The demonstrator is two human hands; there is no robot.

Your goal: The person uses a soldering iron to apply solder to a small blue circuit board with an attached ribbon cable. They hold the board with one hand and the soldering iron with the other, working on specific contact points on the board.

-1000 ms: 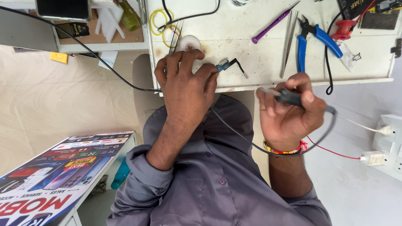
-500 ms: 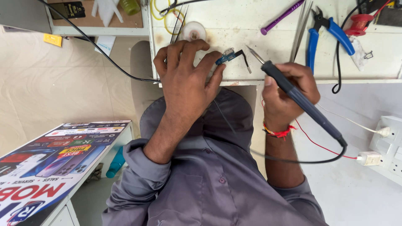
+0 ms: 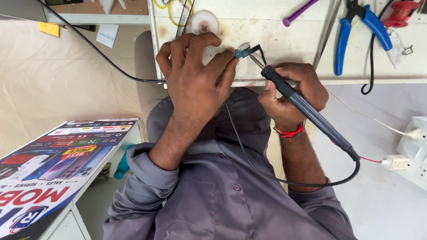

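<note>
While left hand fingertips pin the small blue circuit board, light and fragile, right hand grips the dark soldering iron.

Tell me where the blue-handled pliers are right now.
In the head view, the blue-handled pliers lie at the upper right of the white workbench, beside a red spool, beyond the right hand.
</note>
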